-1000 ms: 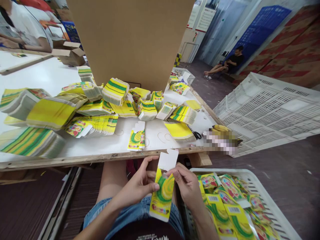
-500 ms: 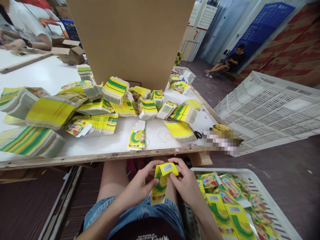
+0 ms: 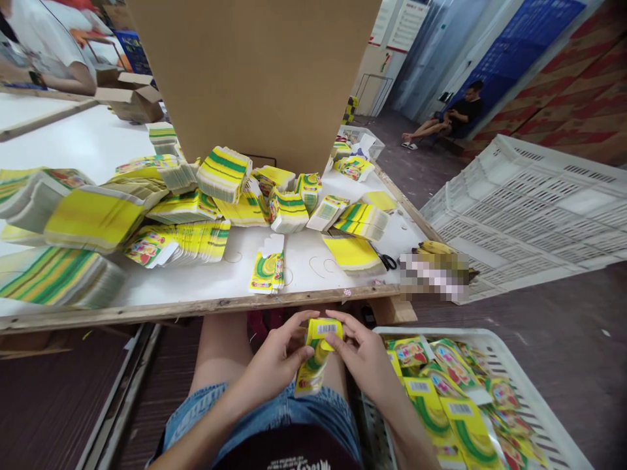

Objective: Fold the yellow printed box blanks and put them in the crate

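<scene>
Nearest, over denim shorts (image 3: pixel 289 416): left hand (image 3: pixel 274 358), half-curled, pinched the left side of a yellow carton (image 3: pixel 309 380); right hand (image 3: pixel 365 356), thumb and fingers closed in, gripped its bent-over barcoded flap (image 3: pixel 324 328). Near right, white basket (image 3: pixel 441 333) held similar packs (image 3: pixel 463 425). Farther, yellow-green stacks (image 3: pixel 224 175) lay on white table (image 3: pixel 236 281); beyond, tall cardboard (image 3: pixel 255 78) rose.
</scene>
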The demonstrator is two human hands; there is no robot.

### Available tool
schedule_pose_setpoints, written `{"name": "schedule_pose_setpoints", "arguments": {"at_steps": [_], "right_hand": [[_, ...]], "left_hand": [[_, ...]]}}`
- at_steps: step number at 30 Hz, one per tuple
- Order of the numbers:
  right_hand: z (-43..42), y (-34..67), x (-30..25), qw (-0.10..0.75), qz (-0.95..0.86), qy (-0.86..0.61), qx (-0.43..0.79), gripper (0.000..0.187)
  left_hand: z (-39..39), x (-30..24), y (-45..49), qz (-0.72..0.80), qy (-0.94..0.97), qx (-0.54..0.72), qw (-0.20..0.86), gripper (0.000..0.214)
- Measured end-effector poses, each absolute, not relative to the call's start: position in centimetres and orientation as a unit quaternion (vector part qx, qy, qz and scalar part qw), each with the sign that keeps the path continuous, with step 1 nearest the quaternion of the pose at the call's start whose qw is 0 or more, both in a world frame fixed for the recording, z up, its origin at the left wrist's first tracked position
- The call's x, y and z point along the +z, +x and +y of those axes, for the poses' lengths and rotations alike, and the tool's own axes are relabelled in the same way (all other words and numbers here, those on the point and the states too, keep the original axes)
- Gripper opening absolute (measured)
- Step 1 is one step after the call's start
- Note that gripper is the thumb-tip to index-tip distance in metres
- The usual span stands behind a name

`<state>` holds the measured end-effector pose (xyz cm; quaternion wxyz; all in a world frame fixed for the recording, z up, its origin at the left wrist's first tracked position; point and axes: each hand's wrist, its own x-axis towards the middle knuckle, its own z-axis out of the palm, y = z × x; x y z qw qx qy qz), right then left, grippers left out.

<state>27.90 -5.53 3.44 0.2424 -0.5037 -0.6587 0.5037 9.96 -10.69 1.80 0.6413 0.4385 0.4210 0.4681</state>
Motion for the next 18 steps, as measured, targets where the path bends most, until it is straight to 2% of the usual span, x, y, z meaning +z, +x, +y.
{"name": "schedule_pose_setpoints", "arguments": {"at_steps": [3,7,9,14,18], "right_hand": [[-5.7,27.2,3.6,0.220,-0.710,-0.522,0.418,0.033],[-5.8,26.8,3.9,0.208,-0.745,-0.521,0.360,0.034],[-5.8,26.9,3.7,0.224,-0.741,-0.511,0.374,0.036],[-5.6,27.4,2.3,0.351,-0.655,-0.472,0.475,0.030],[-5.7,27.3,1.5,0.414,-0.575,-0.466,0.530,0.023]], "left_hand": [[-10.6,1.6,10.1,0.403,0.390,0.477,0.677,0.057],[-10.2,1.3,10.1,0.391,0.335,0.508,0.690,0.064],[-10.1,1.3,10.0,0.398,0.327,0.515,0.685,0.061],[-9.8,1.7,10.0,0.403,0.349,0.513,0.673,0.049],[-10.0,1.4,10.9,0.413,0.365,0.525,0.649,0.047]]}}
